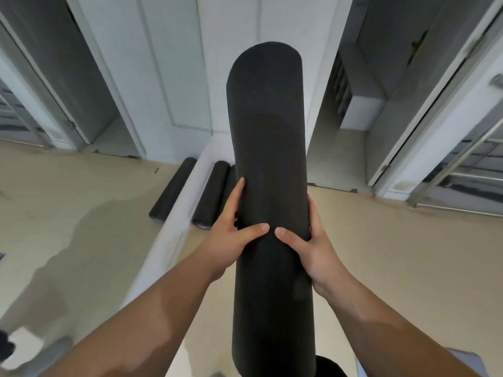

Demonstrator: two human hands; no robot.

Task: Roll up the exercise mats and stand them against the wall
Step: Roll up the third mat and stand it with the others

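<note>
rolled black exercise mat [268, 159]: held upright before white wall panel [174, 77], left hand [231, 238] and right hand [313, 248] wrapped around its middle. two rolled mats [212, 197] stand at the panel's foot, behind it.

Black rolled mat [268, 131] upright (more rolls [174, 189] behind).

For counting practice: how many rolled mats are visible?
4: held mat; by the wall, left mat, middle mat, and a fourth mat, mostly hidden. Others may be hidden.
</note>
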